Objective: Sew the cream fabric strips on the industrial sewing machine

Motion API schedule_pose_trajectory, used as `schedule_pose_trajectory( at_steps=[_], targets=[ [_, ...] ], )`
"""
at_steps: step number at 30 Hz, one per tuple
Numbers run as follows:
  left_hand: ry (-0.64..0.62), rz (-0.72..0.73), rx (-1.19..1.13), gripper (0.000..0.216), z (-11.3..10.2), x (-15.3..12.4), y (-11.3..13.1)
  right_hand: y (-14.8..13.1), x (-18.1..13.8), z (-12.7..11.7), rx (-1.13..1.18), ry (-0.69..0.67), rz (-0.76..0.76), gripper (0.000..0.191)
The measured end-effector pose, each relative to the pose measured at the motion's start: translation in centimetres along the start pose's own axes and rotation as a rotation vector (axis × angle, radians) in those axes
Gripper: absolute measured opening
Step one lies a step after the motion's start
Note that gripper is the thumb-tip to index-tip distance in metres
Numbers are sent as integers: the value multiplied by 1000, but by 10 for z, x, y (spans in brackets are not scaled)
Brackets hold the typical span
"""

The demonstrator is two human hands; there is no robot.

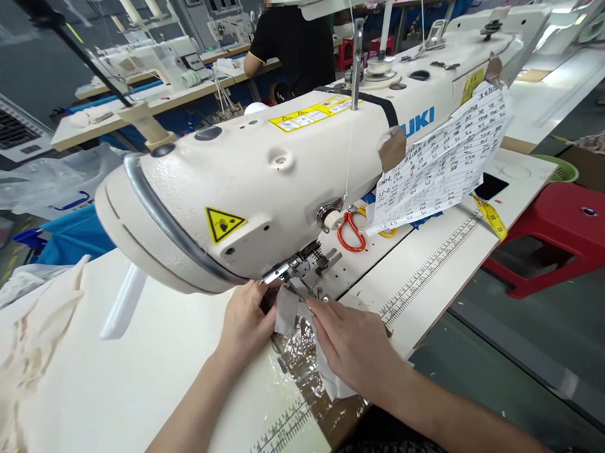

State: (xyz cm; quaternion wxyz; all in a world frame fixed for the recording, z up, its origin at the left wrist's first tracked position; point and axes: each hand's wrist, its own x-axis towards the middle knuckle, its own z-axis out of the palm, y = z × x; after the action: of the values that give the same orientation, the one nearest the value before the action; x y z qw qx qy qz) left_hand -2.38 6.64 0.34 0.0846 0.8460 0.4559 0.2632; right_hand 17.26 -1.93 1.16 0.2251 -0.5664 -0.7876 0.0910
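Note:
The white sewing machine (219, 183) fills the middle of the head view. My left hand (241, 324) is curled just under its needle end, fingertips up against the metal parts there. What those fingers pinch, if anything, is hidden. From the right, my right hand (352, 342) is closed on a slim grey metal tool (300, 289), which points at the presser foot area. A white fabric strip (286, 310) hangs between my two hands, beside the left thumb. More white fabric (333, 377) shows below my right hand, over clear shiny plastic (301, 348).
Red-handled scissors (352, 234) lie behind the work area. A handwritten paper (435, 159) hangs on the machine. A tape measure (492, 218) and a dark phone-like slab (490, 187) sit to the right, near a red stool (561, 240). Cream fabric (30, 362) lies left. A person (293, 48) sits beyond.

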Motion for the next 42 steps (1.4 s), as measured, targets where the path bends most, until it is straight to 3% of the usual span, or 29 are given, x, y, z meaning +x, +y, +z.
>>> schedule_pose_trajectory(
  at_steps=[8, 19, 23, 28, 33, 37, 42],
  targets=[
    [22, -9, 44, 20, 4, -2, -3, 0, -2, 2, 1, -10, 0, 31],
    [-40, -278, -187, 27, -2, 3, 3, 1, -3, 1, 0, -8, 0, 30],
    [2, -189, -147, 23, -1, -1, 0, 0, -2, 1, -9, -6, 18, 28],
    [89, 99, 21, 12, 3, -5, -4, -4, 2, 3, -33, -12, 22, 29],
    [25, 322, 64, 18, -7, -8, 6, -3, -19, -8, 61, 7, 57, 25],
    [-36, 339, 198, 29, -14, -14, 24, 4, -64, -29, 367, -130, 65, 17],
    [-44, 253, 403, 37, -3, -24, 38, 9, -102, -42, 353, -135, 50, 37]
  ],
)
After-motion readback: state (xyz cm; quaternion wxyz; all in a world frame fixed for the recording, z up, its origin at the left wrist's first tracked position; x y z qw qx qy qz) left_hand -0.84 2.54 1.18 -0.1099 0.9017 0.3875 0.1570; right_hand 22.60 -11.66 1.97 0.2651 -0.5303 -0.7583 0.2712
